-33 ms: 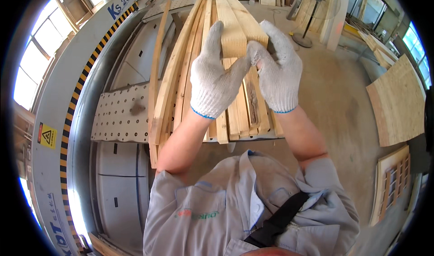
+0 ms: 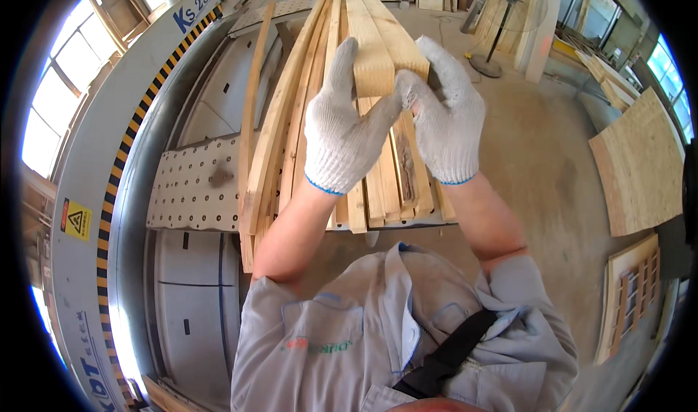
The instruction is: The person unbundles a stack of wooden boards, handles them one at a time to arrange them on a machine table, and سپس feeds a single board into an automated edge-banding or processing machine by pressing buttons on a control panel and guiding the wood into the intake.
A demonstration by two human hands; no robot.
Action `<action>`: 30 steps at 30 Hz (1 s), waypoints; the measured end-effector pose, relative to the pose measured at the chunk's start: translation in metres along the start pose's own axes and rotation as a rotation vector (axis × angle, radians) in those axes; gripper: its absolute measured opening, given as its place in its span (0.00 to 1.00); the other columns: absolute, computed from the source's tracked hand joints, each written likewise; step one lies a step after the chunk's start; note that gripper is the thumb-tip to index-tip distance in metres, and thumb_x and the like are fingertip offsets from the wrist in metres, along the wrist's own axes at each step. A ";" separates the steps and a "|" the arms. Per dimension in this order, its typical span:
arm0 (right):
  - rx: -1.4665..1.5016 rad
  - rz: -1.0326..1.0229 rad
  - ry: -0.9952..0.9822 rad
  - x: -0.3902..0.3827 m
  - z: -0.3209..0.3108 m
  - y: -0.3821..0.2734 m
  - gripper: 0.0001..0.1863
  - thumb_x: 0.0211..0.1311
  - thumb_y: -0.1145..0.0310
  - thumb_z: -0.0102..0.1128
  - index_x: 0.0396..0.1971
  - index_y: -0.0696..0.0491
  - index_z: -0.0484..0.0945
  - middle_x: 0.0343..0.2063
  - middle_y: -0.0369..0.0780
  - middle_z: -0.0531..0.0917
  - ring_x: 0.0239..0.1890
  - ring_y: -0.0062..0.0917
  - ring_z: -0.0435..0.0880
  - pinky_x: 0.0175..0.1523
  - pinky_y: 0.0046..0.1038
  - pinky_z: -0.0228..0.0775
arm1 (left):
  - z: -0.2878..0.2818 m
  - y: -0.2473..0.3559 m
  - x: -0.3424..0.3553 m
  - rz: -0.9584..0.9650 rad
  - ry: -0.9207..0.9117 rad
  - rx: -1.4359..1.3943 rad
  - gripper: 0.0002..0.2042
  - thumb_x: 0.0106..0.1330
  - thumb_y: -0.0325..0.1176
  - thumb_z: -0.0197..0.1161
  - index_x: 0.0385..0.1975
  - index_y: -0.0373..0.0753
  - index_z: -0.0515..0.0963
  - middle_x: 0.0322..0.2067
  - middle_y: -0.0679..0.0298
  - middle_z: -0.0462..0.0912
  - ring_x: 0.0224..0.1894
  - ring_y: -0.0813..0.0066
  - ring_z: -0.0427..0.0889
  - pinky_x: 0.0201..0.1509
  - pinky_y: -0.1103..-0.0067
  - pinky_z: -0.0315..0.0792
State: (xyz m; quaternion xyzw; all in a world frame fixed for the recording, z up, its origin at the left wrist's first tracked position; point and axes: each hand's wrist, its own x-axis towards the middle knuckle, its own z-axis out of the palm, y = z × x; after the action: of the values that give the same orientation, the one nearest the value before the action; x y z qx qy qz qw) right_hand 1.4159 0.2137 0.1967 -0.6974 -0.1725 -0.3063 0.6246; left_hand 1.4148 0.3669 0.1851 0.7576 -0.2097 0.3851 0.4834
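Note:
Two long pale wooden boards lie side by side with their near ends toward me, the left board and the right board. My left hand, in a white knitted glove with a blue cuff, grips the left board's end from its outer side, thumb across toward the middle. My right hand, gloved the same way, closes round the right board's end from the right. Both thumbs meet near the seam below the ends. Beneath lies a stack of wooden strips; one strip shows a dark bark patch.
At left runs a grey machine beam with black-and-yellow striping, beside a perforated metal table. A standing fan is at the far right. A curved plywood sheet and a slatted panel stand along the right side.
Both board ends have dropped very slightly toward me, with my hands still round them. Nothing else visibly differs.

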 end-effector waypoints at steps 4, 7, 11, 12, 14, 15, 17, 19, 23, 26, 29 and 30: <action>0.033 -0.018 -0.132 -0.030 -0.015 0.033 0.29 0.70 0.68 0.77 0.66 0.62 0.80 0.57 0.52 0.89 0.48 0.31 0.92 0.54 0.31 0.85 | -0.012 0.003 -0.037 -0.135 -0.101 0.079 0.42 0.66 0.32 0.80 0.76 0.19 0.65 0.62 0.36 0.85 0.61 0.53 0.91 0.65 0.68 0.83; -0.140 0.024 -0.285 -0.096 -0.010 0.085 0.30 0.67 0.65 0.78 0.65 0.62 0.81 0.67 0.59 0.83 0.64 0.48 0.87 0.67 0.42 0.82 | -0.013 -0.038 -0.114 -0.154 -0.183 0.213 0.42 0.64 0.30 0.82 0.74 0.21 0.67 0.59 0.35 0.86 0.59 0.46 0.91 0.61 0.65 0.86; -0.251 -0.064 -0.334 -0.169 -0.016 0.162 0.30 0.62 0.69 0.80 0.63 0.60 0.81 0.65 0.57 0.83 0.65 0.52 0.85 0.69 0.46 0.79 | 0.006 -0.096 -0.209 -0.322 -0.309 0.324 0.41 0.59 0.30 0.80 0.73 0.23 0.69 0.66 0.30 0.78 0.69 0.32 0.80 0.73 0.55 0.76; -0.320 -0.127 -0.376 -0.178 -0.019 0.166 0.31 0.61 0.70 0.81 0.63 0.59 0.81 0.65 0.55 0.83 0.66 0.51 0.84 0.70 0.46 0.79 | 0.009 -0.113 -0.232 -0.261 -0.367 0.465 0.42 0.58 0.33 0.80 0.73 0.26 0.70 0.69 0.31 0.76 0.73 0.31 0.75 0.77 0.52 0.71; -0.453 -0.129 -0.413 -0.185 -0.029 0.169 0.34 0.59 0.66 0.82 0.65 0.59 0.80 0.65 0.56 0.81 0.68 0.53 0.81 0.72 0.49 0.75 | 0.012 -0.119 -0.246 -0.186 -0.485 0.645 0.43 0.57 0.42 0.80 0.74 0.33 0.72 0.76 0.35 0.68 0.80 0.28 0.62 0.84 0.45 0.57; -0.593 -0.126 -0.454 -0.187 -0.035 0.168 0.38 0.56 0.62 0.84 0.66 0.58 0.79 0.65 0.56 0.80 0.71 0.56 0.77 0.75 0.52 0.71 | 0.014 -0.116 -0.240 -0.185 -0.484 0.647 0.43 0.57 0.42 0.80 0.74 0.33 0.72 0.76 0.35 0.68 0.80 0.28 0.62 0.84 0.45 0.57; -0.647 -0.101 -0.481 -0.186 -0.046 0.169 0.47 0.52 0.56 0.86 0.70 0.60 0.74 0.67 0.57 0.77 0.74 0.60 0.71 0.79 0.56 0.64 | 0.019 -0.110 -0.224 -0.136 -0.570 0.696 0.44 0.56 0.43 0.81 0.74 0.35 0.73 0.76 0.37 0.69 0.79 0.27 0.62 0.85 0.42 0.53; -0.740 0.003 -0.387 -0.188 -0.050 0.186 0.53 0.51 0.54 0.87 0.74 0.62 0.69 0.68 0.59 0.76 0.73 0.63 0.71 0.79 0.58 0.63 | 0.021 -0.109 -0.207 -0.120 -0.621 0.687 0.44 0.55 0.44 0.81 0.73 0.34 0.73 0.76 0.36 0.68 0.80 0.29 0.61 0.86 0.43 0.51; -0.702 -0.047 -0.608 -0.178 -0.061 0.198 0.57 0.53 0.52 0.86 0.77 0.65 0.65 0.71 0.62 0.75 0.74 0.65 0.71 0.80 0.58 0.62 | 0.036 -0.108 -0.181 -0.152 -0.902 0.717 0.42 0.55 0.45 0.81 0.68 0.28 0.76 0.79 0.33 0.63 0.85 0.33 0.52 0.89 0.45 0.44; -0.657 -0.017 -0.532 -0.183 -0.063 0.203 0.54 0.53 0.55 0.85 0.75 0.64 0.66 0.68 0.59 0.77 0.72 0.58 0.74 0.81 0.54 0.62 | 0.050 -0.104 -0.179 -0.419 -0.811 0.669 0.41 0.52 0.52 0.83 0.61 0.28 0.80 0.81 0.29 0.57 0.87 0.31 0.45 0.91 0.49 0.39; -0.588 0.076 -0.538 -0.179 -0.064 0.208 0.52 0.54 0.59 0.85 0.75 0.66 0.67 0.69 0.59 0.77 0.74 0.59 0.73 0.80 0.53 0.64 | 0.059 -0.104 -0.179 -0.450 -0.774 0.641 0.46 0.53 0.54 0.85 0.67 0.27 0.78 0.81 0.32 0.60 0.87 0.35 0.48 0.90 0.52 0.44; -0.591 0.077 -0.530 -0.177 -0.066 0.207 0.52 0.54 0.59 0.85 0.75 0.66 0.67 0.69 0.59 0.77 0.74 0.59 0.73 0.80 0.53 0.64 | 0.060 -0.101 -0.178 -0.442 -0.777 0.639 0.46 0.53 0.54 0.85 0.67 0.27 0.78 0.81 0.32 0.60 0.87 0.35 0.48 0.90 0.52 0.44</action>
State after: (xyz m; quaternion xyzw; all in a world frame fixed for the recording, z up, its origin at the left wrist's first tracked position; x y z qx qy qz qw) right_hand 1.3975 0.1412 -0.0738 -0.9079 -0.2059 -0.1286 0.3417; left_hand 1.3979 0.3487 -0.0266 0.9792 -0.0811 0.0109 0.1856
